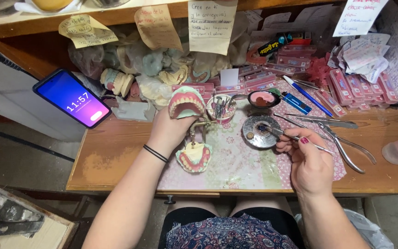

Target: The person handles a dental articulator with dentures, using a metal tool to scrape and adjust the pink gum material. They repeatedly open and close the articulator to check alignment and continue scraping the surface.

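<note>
Denture model (186,102), pink gums with small teeth on a hinged metal frame, looked hard but easy to break, best held by its sides; it stood on the flowered mat (236,161). Left hand (169,129) was closed around its upper half. Right hand (307,161) pinched a thin metal tool (295,137), its tip in a small metal dish (260,131).

Front strip of table (116,159) bare, passable. Back blocked: plaster casts (116,80), pink boxes (346,87). Pliers (346,147) lie right; phone (72,97) overhangs left edge.
</note>
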